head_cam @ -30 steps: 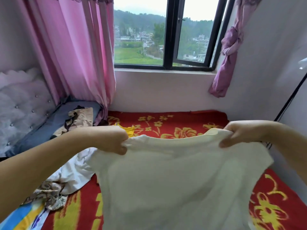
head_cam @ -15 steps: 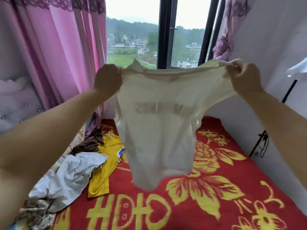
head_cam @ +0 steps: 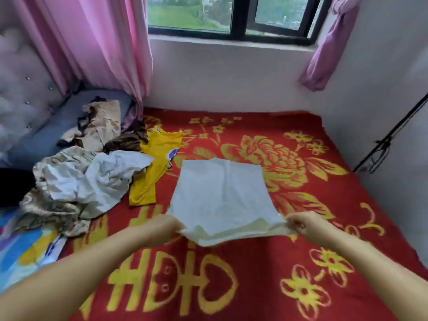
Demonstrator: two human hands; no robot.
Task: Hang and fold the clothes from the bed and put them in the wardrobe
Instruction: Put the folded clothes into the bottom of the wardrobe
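A white T-shirt (head_cam: 222,195) lies flat on the red and yellow flowered bedspread (head_cam: 231,286), stretching away from me. My left hand (head_cam: 162,228) pinches its near left corner. My right hand (head_cam: 303,223) pinches the near right corner, and the near edge is slightly lifted between them. To the left lie a yellow shirt (head_cam: 157,167), a crumpled white garment (head_cam: 108,179) and beige and brown patterned clothes (head_cam: 102,126) in a heap.
A padded headboard (head_cam: 20,93) and a blue-grey pillow (head_cam: 46,137) are at the far left. Pink curtains (head_cam: 97,42) hang beside the window (head_cam: 231,17). A black pole (head_cam: 391,137) leans on the right wall. A colourful sheet (head_cam: 20,251) lies near left.
The white T-shirt was held up in the air in front of the window; now it is laid down flat on the bedspread, with both hands lowered and still holding its near edge.
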